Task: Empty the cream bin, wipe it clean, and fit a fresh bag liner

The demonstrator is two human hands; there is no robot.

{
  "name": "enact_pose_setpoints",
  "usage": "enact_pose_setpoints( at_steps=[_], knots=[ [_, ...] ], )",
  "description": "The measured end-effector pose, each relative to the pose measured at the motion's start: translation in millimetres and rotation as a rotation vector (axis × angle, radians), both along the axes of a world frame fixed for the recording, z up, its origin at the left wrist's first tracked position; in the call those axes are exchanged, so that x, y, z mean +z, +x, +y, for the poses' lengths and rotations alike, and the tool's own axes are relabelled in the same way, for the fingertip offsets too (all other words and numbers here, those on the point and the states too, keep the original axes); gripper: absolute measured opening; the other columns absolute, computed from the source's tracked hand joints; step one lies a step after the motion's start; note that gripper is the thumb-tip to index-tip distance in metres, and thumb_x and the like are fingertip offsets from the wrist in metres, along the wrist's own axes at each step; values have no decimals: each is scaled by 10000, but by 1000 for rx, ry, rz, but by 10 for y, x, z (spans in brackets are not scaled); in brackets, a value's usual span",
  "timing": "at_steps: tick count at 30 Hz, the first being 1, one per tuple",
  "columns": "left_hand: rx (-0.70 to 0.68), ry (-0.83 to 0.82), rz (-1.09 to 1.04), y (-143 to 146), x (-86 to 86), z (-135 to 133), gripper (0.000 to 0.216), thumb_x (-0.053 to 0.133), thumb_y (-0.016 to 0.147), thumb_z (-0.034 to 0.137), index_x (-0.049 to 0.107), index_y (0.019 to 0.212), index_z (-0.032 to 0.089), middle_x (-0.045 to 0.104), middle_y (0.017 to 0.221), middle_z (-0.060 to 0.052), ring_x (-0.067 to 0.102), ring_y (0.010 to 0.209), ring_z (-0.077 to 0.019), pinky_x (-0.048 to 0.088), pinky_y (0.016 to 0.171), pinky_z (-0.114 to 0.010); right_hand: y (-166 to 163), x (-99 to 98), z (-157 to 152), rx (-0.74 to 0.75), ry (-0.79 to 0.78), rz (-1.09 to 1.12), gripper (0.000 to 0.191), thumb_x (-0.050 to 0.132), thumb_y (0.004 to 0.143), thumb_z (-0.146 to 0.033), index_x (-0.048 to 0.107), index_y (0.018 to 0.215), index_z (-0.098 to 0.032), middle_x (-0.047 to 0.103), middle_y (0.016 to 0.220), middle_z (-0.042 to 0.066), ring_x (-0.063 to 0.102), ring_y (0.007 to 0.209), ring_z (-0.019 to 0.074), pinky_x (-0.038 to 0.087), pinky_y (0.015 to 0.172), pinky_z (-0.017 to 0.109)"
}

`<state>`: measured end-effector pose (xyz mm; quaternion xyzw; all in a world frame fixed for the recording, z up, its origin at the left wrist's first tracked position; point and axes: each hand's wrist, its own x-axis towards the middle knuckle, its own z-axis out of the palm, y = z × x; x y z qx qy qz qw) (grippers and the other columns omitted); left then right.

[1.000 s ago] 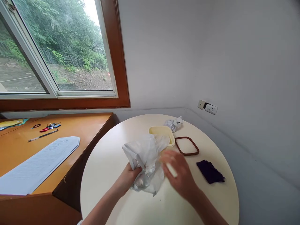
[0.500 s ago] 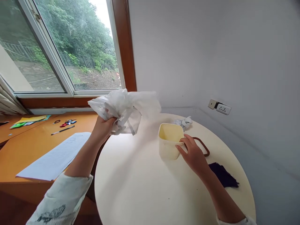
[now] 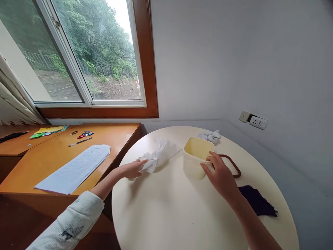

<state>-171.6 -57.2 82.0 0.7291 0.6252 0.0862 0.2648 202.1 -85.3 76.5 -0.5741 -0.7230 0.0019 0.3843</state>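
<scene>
My left hand [image 3: 133, 169] grips one end of a crumpled clear plastic bag [image 3: 161, 153] that lies on the round cream table [image 3: 166, 211], near its left edge. My right hand [image 3: 221, 175] holds the right rim of an open pale yellow tub [image 3: 195, 156] standing upright at the middle of the table, thumb on the rim and fingers against its side. The tub's inside looks empty.
A brown rectangular ring [image 3: 232, 166] lies just behind my right hand. A dark purple cloth [image 3: 256, 201] lies at the right, crumpled white wrapping [image 3: 210, 136] at the far edge. The wooden desk [image 3: 52, 152] to the left holds papers [image 3: 75, 168], a pen and scissors. A wall socket [image 3: 256, 121] is at right.
My left hand has brought the plastic bag down from the air onto the table's left side. My right hand keeps its hold on the tub, which stays where it was.
</scene>
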Motion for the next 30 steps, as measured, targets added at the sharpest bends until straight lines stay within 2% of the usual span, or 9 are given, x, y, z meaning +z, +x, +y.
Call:
enact_pose_setpoints(
  at_steps=[4, 6, 8, 10, 13, 16, 18, 23, 30],
  knots=[
    [-43, 75, 29, -46, 583, 68, 733, 702, 589, 398, 476, 1278, 295, 481, 1312, -102, 526, 1084, -335, 426, 865, -403, 0, -25, 28, 32, 7, 9, 196, 447, 844, -383, 508, 922, -214, 511, 1253, 125, 559, 1057, 260, 490, 805, 394],
    [-56, 309, -41, 84, 789, 140, 630, 585, 731, 452, 422, 1314, 278, 445, 1346, -78, 434, 1204, -285, 340, 987, -386, -5, -39, 43, 43, 19, 19, 192, 455, 839, -386, 500, 916, -216, 510, 1251, 129, 554, 1066, 262, 486, 819, 402],
    [-59, 533, -100, 311, 812, 224, 540, 456, 832, 474, 402, 1320, 248, 460, 1334, -78, 420, 1220, -243, 317, 1018, -372, -14, -53, 56, 48, 29, 33, 185, 468, 830, -383, 487, 910, -217, 508, 1249, 132, 548, 1075, 263, 483, 826, 404],
    [-78, 580, -23, 562, 623, 313, 549, 376, 867, 502, 369, 1345, 232, 375, 1405, -92, 338, 1285, -251, 243, 1065, -415, -21, -68, 68, 52, 34, 42, 180, 484, 819, -379, 472, 902, -220, 505, 1248, 132, 540, 1087, 264, 483, 826, 403],
    [-157, 402, 258, 803, 73, 431, 593, 319, 874, 544, 286, 1395, 264, 199, 1498, -86, 151, 1369, -295, 52, 1087, -516, -15, -92, 85, 61, 33, 54, 175, 504, 807, -362, 452, 901, -223, 495, 1256, 128, 530, 1101, 260, 484, 825, 399],
    [-136, 252, 357, 789, -461, 505, 573, 311, 886, 515, 281, 1399, 262, 196, 1495, -113, 152, 1367, -318, 60, 1060, -562, 6, -121, 107, 79, 30, 62, 171, 505, 807, -335, 441, 916, -221, 474, 1275, 134, 533, 1096, 254, 492, 815, 393],
    [-99, 219, 373, 695, -677, 533, 566, 297, 895, 495, 284, 1399, 238, 224, 1479, -154, 194, 1353, -335, 86, 1036, -591, 17, -144, 131, 95, 31, 69, 164, 501, 808, -324, 436, 918, -222, 466, 1281, 135, 535, 1094, 250, 498, 805, 387],
    [24, 200, 394, 506, -797, 591, 578, 238, 903, 476, 265, 1399, 181, 208, 1472, -201, 189, 1351, -353, 113, 1013, -606, -9, -184, 255, 133, 52, 131, 205, 504, 801, -303, 428, 971, -218, 455, 1284, 135, 511, 1122, 247, 491, 829, 397],
    [97, 238, 371, 611, -636, 613, 610, 357, 859, 487, 279, 1384, 186, 136, 1494, -181, 128, 1356, -383, 121, 1027, -585, -66, -162, 498, 248, 3, 200, 212, 526, 767, -240, 427, 953, -210, 412, 1329, 130, 424, 1216, 237, 442, 904, 411]
  ],
)
